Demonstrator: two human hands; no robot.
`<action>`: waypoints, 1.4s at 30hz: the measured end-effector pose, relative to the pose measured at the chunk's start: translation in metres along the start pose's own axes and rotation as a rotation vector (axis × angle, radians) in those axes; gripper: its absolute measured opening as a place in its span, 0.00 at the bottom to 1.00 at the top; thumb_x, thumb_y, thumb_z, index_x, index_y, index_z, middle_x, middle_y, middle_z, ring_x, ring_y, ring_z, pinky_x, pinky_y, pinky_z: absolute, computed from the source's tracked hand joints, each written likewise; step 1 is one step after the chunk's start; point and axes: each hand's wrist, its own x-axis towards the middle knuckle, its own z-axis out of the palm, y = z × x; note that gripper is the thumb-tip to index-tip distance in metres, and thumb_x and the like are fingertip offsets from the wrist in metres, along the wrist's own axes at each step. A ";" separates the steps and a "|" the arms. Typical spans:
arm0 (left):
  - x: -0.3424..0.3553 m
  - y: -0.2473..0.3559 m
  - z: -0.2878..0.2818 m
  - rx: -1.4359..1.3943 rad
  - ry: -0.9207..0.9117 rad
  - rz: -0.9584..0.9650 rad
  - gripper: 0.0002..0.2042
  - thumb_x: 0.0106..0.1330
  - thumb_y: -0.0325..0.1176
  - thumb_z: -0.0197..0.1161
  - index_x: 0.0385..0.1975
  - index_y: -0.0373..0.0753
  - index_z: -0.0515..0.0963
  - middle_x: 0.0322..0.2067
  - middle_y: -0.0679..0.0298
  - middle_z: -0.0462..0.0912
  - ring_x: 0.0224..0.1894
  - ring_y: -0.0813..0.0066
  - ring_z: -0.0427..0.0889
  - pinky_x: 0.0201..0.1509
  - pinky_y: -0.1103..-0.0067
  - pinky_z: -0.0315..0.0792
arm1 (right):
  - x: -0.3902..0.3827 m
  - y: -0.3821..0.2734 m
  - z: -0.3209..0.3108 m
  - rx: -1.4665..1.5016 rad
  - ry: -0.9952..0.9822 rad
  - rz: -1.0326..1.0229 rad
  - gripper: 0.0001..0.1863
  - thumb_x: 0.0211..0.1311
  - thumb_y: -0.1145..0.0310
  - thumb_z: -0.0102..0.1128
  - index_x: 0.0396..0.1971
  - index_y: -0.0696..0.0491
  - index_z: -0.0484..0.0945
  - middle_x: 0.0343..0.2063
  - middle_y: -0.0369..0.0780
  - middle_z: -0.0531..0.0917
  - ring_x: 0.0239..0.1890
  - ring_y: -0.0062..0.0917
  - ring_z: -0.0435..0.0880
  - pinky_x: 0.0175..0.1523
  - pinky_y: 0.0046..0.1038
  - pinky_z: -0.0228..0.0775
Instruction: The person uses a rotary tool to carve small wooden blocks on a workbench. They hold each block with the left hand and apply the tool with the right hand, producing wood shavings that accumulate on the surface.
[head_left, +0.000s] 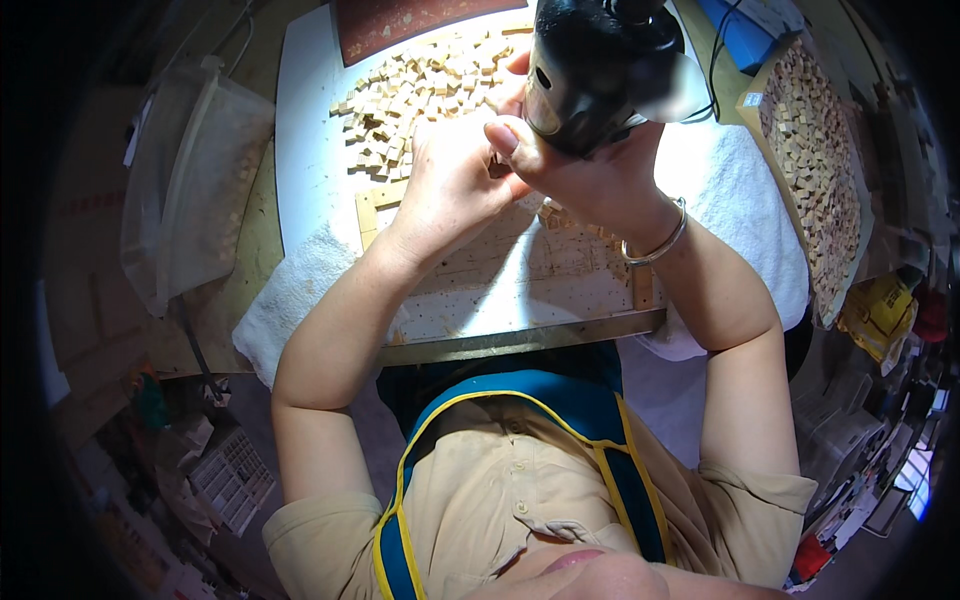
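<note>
Under a black lamp-like device (590, 80), my two hands meet over the work board. My left hand (455, 170) has its fingers curled in against my right hand. My right hand (590, 180), with a metal bangle at its wrist, is bent closed, its thumb pointing left. Whatever they hold is hidden behind the fingers and the device. Just beyond my left hand lies a pile of small pale wooden cubes (430, 95). A few more wooden pieces (553, 214) show below my right hand. A wooden strip (375, 212) lies beside my left wrist.
A translucent plastic bin (190, 190) stands at left. On the right, a tray (757, 88) holds many wooden cubes. White towels (735, 190) lie under my forearms. A reddish-brown board (415, 22) is at the back, near a blue container (735, 35).
</note>
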 end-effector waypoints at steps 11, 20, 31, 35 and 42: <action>0.001 0.004 -0.002 0.091 0.029 0.115 0.12 0.54 0.32 0.80 0.29 0.34 0.83 0.27 0.58 0.84 0.28 0.67 0.86 0.35 0.74 0.79 | 0.000 -0.003 -0.001 0.082 0.072 0.131 0.23 0.58 0.79 0.74 0.52 0.60 0.75 0.35 0.39 0.86 0.34 0.21 0.89 0.40 0.24 0.86; 0.000 0.005 -0.003 0.081 0.035 0.102 0.12 0.54 0.30 0.80 0.30 0.34 0.83 0.26 0.58 0.85 0.28 0.68 0.87 0.35 0.75 0.79 | 0.001 0.001 0.001 0.052 0.052 0.063 0.23 0.58 0.79 0.74 0.53 0.59 0.76 0.35 0.40 0.86 0.34 0.22 0.89 0.40 0.25 0.87; 0.001 0.005 -0.002 0.084 0.004 0.106 0.11 0.51 0.29 0.80 0.28 0.38 0.82 0.25 0.62 0.83 0.28 0.69 0.85 0.33 0.75 0.77 | 0.002 -0.001 -0.005 0.141 0.150 0.119 0.21 0.59 0.81 0.69 0.52 0.60 0.75 0.30 0.39 0.85 0.28 0.23 0.87 0.35 0.23 0.83; 0.001 0.004 0.000 0.109 0.016 0.134 0.10 0.50 0.29 0.80 0.27 0.39 0.83 0.25 0.62 0.83 0.28 0.69 0.83 0.35 0.73 0.76 | 0.008 -0.007 -0.010 0.240 0.249 0.165 0.19 0.58 0.82 0.67 0.50 0.60 0.75 0.27 0.38 0.82 0.25 0.24 0.86 0.31 0.24 0.81; -0.001 0.005 -0.001 0.026 -0.006 0.070 0.09 0.53 0.29 0.79 0.30 0.38 0.84 0.25 0.62 0.84 0.26 0.70 0.84 0.34 0.75 0.77 | 0.010 -0.006 -0.012 0.223 0.273 0.162 0.19 0.57 0.82 0.68 0.48 0.59 0.76 0.27 0.38 0.82 0.24 0.24 0.86 0.31 0.24 0.81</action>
